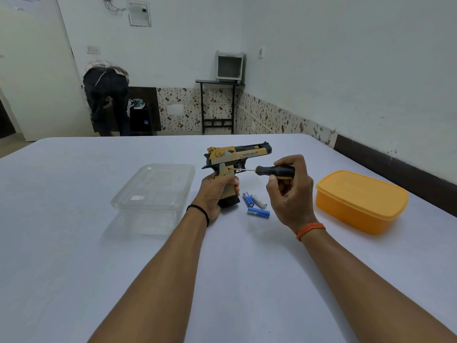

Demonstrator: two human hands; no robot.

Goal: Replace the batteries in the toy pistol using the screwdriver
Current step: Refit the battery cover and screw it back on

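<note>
Steadying a yellow-and-black toy pistol [235,164] upright on a white table [74,243], a person's left hand [215,191] wraps its fingers round the grip while the right hand [289,191] curls round the black handle of a screwdriver [272,171]. In the head view the shaft runs level from the right, its tip meeting a small screw at the top of the grip, just behind the trigger. Three blue-and-white batteries [254,204] lie loose on the table between the two hands, just beside the butt of the pistol. A clear plastic container [153,189] sits to the left, an orange lidded box [361,201] to the right. In the background another person bends over near a doorway.

The step in hand looks to be working the battery-cover screw; whether loosening or tightening cannot be told. Doing it well likely means keeping the shaft square to the screw head, pressing inward while turning, and holding the grip firm so the tip does not slip out and strip the head.
</note>
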